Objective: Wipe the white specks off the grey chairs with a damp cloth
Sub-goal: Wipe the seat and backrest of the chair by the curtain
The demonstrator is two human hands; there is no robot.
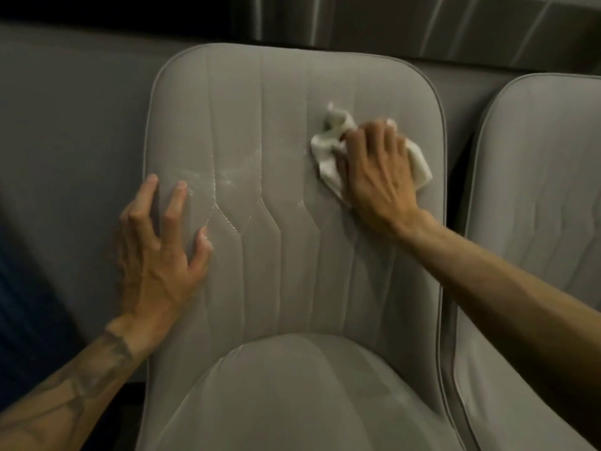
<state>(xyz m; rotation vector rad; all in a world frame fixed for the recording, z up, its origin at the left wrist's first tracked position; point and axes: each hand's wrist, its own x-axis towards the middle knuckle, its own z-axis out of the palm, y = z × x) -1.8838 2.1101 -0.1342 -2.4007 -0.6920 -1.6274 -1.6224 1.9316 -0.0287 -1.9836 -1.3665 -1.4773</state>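
Closest is the chair's seat [292, 398], a rounded grey cushion filling the bottom middle of the view. Both bare forearms reach past it on either side, and the left one carries dark tattoo lines. Farther up, the left hand [156, 255] lies flat on the left part of the chair back [286, 271], its fingers straight and spread and holding nothing, with the fingertips on the fabric near the edge piping. Just beyond those fingertips, white smears [224, 182] show across the stitched seams of the back. Higher and to the right, the right hand [377, 170] bears down on a crumpled white cloth [328, 151]. Its fingers bend over the bunched fabric and hold it against the upper right of the back. A second grey chair [536, 190] stands just beside the first, on the right. A grey surface [65, 109] runs behind both.
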